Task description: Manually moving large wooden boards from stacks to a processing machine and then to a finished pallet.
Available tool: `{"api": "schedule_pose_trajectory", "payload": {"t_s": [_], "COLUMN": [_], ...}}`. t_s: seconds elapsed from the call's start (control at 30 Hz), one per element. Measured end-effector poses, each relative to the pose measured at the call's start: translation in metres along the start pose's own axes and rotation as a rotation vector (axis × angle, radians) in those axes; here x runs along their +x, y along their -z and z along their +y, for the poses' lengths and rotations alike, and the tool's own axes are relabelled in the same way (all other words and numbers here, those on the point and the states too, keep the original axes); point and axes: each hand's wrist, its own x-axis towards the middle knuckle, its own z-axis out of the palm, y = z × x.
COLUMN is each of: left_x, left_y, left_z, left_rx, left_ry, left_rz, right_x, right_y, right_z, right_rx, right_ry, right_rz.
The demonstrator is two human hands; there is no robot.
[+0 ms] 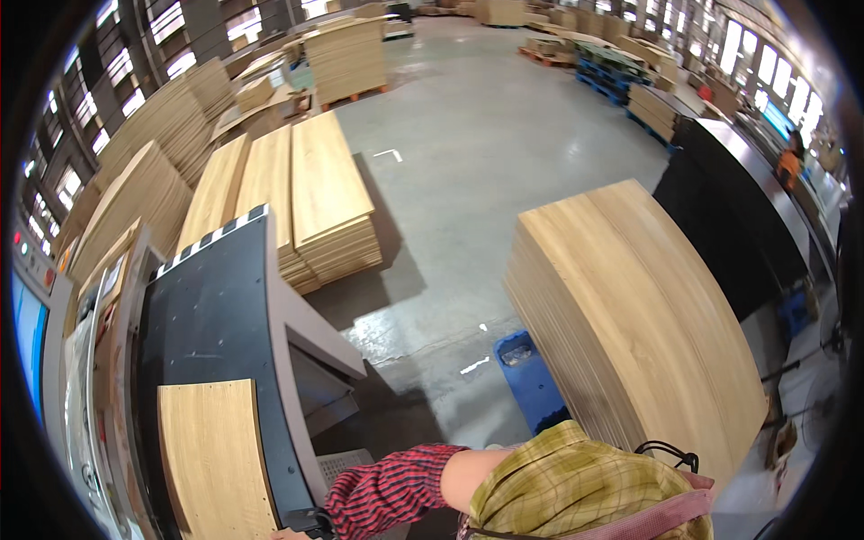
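My left arm, in a red and black checked sleeve cover [387,490], reaches to the left along the lower edge. A black band [310,522] circles the wrist. Only a sliver of my left hand [286,535] shows, at the near right corner of a light wood-grain panel [216,459]; its fingers are cut off, so I cannot tell whether it grips the board. The panel lies flat on the dark bed of a machine [207,324], with small holes along its edges. My right hand is out of the picture.
A tall stack of wood-grain boards [621,270] stands at right beside a blue pallet [531,382]. More boards are piled [328,180] beyond the machine. A control screen [29,337] is at far left. A person in orange [790,166] is at far right.
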Motion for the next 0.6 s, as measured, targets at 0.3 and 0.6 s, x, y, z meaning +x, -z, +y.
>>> {"api": "schedule_pose_trajectory", "payload": {"t_s": [0.3, 0.6], "left_x": [-0.018, -0.053], "left_y": [-0.028, -0.076], "left_z": [-0.043, 0.009], "left_rx": [0.565, 0.448], "left_ry": [-0.411, -0.452], "left_rz": [-0.185, -0.256], "right_x": [-0.004, -0.028], "right_y": [0.164, 0.196], "right_z": [-0.115, -0.231], "right_rx": [-0.178, 0.923], "right_ry": [-0.395, -1.494], "right_rz": [-0.099, -0.231]}}
